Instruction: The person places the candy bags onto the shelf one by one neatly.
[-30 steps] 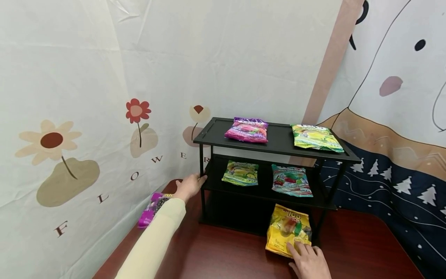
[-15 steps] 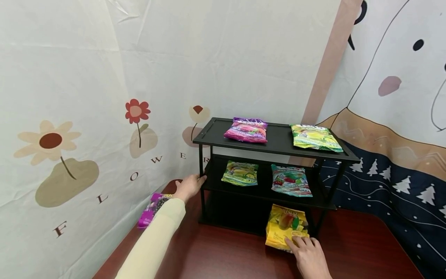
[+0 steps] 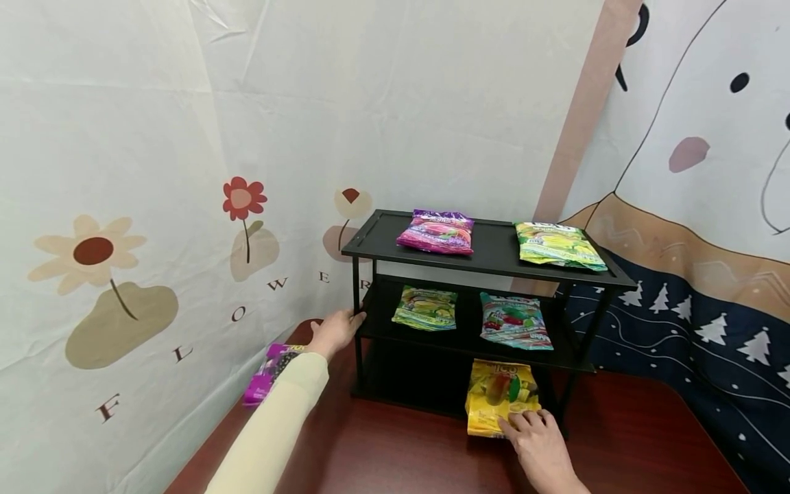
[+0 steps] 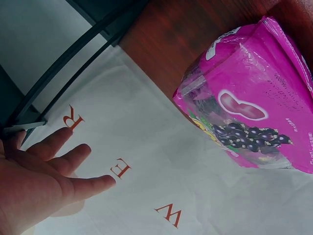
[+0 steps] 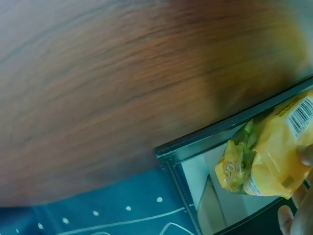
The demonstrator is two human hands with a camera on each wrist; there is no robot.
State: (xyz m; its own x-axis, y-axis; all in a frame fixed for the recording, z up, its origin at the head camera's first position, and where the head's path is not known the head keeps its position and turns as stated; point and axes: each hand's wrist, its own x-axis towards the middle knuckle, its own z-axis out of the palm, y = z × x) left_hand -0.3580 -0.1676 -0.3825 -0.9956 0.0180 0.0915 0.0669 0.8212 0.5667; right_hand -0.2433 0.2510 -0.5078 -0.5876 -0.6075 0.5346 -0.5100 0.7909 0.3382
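Observation:
My right hand [image 3: 538, 442] pinches the lower right part of a yellow candy bag [image 3: 490, 394] with a mango picture. The bag leans over the front edge of the bottom tier of a black three-tier shelf rack [image 3: 494, 239]. In the right wrist view, fingers [image 5: 305, 155] lie on the yellow bag [image 5: 279, 156], partly cut off by the frame. At the rack's left post, my left hand [image 3: 333, 333] touches the frame; in the left wrist view its other fingers [image 4: 73, 161] spread out straight. Close to that hand lies a purple candy bag [image 4: 259, 88] with dark berries.
On the top tier lie a pink-purple bag [image 3: 437, 233] and a yellow-green bag [image 3: 558, 245]. The middle tier bears a green bag [image 3: 426, 308] and a teal bag [image 3: 516, 321]. A printed curtain [image 3: 278, 137] stands behind the reddish-brown tabletop [image 3: 407, 446].
My right hand has moved the yellow bag slightly left and inward, toward the bottom tier. The left hand stays at the post.

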